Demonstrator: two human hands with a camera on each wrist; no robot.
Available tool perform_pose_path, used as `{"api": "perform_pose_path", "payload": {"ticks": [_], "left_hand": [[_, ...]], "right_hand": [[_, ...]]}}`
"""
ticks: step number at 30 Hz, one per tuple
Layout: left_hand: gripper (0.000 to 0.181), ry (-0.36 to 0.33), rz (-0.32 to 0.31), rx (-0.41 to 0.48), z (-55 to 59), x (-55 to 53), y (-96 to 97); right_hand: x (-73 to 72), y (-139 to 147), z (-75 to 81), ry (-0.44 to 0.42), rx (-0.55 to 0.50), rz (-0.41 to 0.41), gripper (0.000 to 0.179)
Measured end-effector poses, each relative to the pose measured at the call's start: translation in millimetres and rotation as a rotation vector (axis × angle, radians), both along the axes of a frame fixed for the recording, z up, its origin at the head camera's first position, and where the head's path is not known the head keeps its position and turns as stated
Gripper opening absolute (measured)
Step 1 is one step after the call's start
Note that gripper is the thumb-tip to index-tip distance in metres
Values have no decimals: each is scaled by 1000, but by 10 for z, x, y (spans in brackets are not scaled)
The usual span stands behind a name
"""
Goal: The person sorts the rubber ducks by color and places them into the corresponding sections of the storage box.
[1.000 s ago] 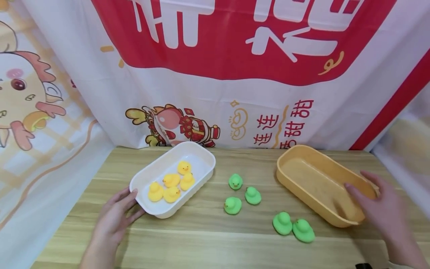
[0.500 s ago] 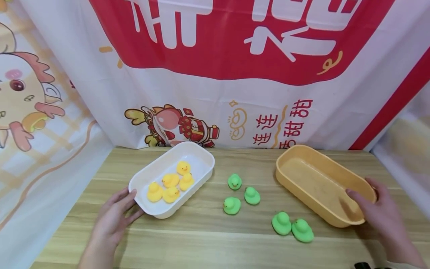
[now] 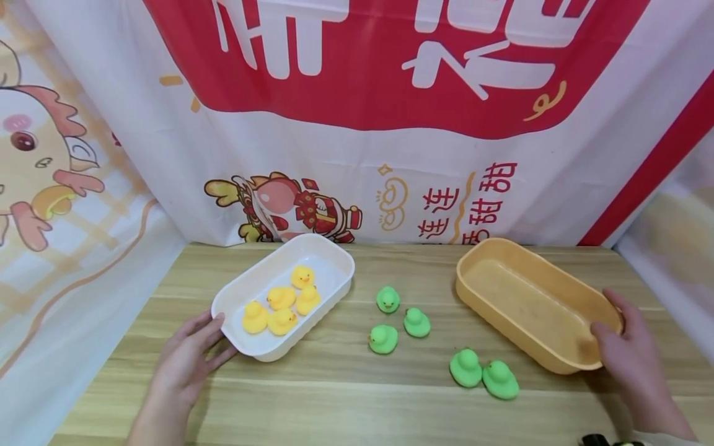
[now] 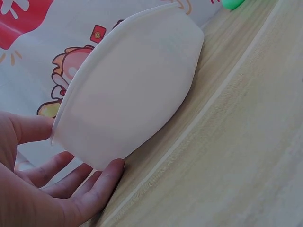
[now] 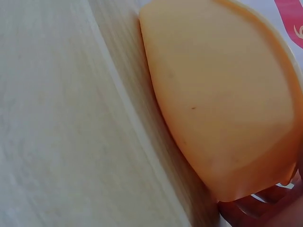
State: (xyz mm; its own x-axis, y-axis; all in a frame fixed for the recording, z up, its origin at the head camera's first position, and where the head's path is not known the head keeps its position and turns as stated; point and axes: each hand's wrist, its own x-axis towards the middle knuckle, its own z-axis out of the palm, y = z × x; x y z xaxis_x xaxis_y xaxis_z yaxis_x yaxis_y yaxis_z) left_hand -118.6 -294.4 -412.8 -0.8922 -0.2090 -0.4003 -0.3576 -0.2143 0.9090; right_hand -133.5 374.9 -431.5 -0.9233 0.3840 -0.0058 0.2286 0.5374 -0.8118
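Observation:
My left hand [image 3: 186,356] grips the near left end of a white plastic bin [image 3: 334,291], thumb at the rim and fingers against the outer wall, as the left wrist view shows. Several yellow rubber ducks [image 3: 281,298] lie inside that bin. On the right, my right hand [image 3: 633,353] holds the near right end of an orange plastic bin [image 3: 519,297], its thumb over the rim and its other fingers outside. In the right wrist view, the outer wall of the orange bin [image 5: 218,94] hides most of that hand. No ducks are in the orange bin.
Several green rubber ducks [image 3: 416,323] stand on the wooden table [image 3: 334,402] between the two bins, two of them close together in front of the orange bin. A printed cloth [image 3: 368,155] hangs along the table's back edge.
My right hand's thumb has come over the orange bin's rim and its fingers have closed around the end wall. The left hand still grips the white bin. The ducks have stayed put.

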Motion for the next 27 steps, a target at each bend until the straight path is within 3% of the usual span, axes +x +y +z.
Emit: {"api": "perform_pose_path", "payload": {"ticks": [5,10,13,17,19,21,23,27], "left_hand": [[38,5,-1,-12,-3,-17,19],[38,-5,32,-98,58,-7,8],[33,17,169,-167,191,12,45],[19,117,390,-216,460,0,177],[16,177,416,-217,600,-30,277],[17,228,376,-228,717,-71,415],[21,252,296,-245,824,-104,584],[35,247,89,-349,958,-132,950]], "right_hand": [[7,8,2,-23,-3,-29,68],[7,-7,-1,-16,11,-31,66],[5,-18,10,-27,-3,-36,66],[5,-29,31,-68,-11,-52,66],[0,-40,44,-84,-12,-54,66],[0,-48,52,-87,-20,-56,66],[3,-54,53,-82,-24,-57,65],[15,-68,37,-68,-23,-57,65]]}}
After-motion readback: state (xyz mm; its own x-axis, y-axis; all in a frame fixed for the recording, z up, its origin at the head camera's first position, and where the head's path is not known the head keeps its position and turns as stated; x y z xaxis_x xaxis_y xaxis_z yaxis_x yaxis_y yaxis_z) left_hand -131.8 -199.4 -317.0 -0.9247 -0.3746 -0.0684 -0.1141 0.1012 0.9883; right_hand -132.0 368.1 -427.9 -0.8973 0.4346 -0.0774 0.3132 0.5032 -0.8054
